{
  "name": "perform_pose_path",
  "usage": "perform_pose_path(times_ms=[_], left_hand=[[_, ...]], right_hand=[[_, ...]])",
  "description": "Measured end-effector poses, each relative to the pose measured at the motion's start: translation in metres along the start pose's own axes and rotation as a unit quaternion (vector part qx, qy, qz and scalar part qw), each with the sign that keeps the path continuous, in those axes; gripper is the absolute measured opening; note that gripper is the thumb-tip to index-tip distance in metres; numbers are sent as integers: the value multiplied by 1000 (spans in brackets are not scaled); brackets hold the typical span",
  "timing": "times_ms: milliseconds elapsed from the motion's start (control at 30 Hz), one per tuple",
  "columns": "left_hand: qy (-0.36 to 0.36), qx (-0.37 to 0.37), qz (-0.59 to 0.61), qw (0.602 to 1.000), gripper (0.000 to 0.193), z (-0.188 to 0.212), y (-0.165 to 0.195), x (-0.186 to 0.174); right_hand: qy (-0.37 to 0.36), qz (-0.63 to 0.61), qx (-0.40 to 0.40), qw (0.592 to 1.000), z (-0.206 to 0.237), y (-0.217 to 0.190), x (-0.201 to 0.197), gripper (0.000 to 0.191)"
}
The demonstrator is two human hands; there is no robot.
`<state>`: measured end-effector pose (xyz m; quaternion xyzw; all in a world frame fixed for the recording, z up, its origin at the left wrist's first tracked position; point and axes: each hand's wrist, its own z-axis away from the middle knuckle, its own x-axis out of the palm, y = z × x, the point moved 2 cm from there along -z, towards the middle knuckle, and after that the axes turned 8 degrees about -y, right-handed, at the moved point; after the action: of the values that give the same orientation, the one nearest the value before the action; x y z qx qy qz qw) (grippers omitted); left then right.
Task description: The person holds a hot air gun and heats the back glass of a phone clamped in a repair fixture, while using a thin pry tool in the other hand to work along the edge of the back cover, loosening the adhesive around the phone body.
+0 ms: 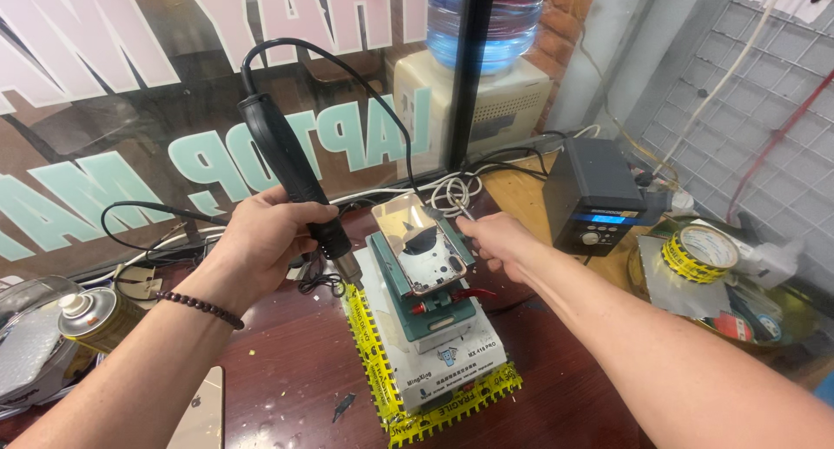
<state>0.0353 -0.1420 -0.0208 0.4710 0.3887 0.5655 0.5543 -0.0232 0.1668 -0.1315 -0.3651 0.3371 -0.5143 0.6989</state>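
Two hands: both busy over the phone (423,245), which lies clamped back-up in a green fixture (434,306) on the white box (452,362) mid-tabletop.
Progress: back panel looks still seated; heating appears under way, lifting not yet done.
Left hand (269,232): fingers clenched round the black hot-air handle (291,167), nozzle just beside the phone's left edge.
Right hand (495,241): fingertips pinching a thin metal tool (460,207) at the phone's far corner.

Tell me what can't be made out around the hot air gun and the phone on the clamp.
- Head view: nozzle tip of the hot air gun is hidden behind the left hand.
- The tool in the right hand is thin; its tip against the phone is too small to read.
- The phone's lower edge sits inside the green clamp.
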Motion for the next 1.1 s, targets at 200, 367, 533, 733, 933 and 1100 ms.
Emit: perform_pose_path(times_ms=[200, 367, 533, 733, 933, 1100], left_hand=[[-9, 0, 6, 1000, 15, 2, -4, 1], [-3, -6, 15, 1000, 12, 3, -13, 2], [5, -19, 3, 1000, 12, 6, -17, 4], [32, -29, 7, 999, 12, 5, -17, -1], [31, -15, 17, 999, 13, -9, -21, -22], [47, -34, 7, 998, 12, -20, -26, -38]], right_hand=[[45, -84, -50, 994, 34, 37, -8, 41], [58, -86, -89, 991, 82, 81, -3, 40], [166, 134, -184, 959, 90, 51, -8, 29], [77, 420, -264, 865, 52, -50, 16, 33], [-43, 532, -207, 820, -8, -123, 75, 34], [-125, 603, -141, 775, -34, -140, 87, 32]])
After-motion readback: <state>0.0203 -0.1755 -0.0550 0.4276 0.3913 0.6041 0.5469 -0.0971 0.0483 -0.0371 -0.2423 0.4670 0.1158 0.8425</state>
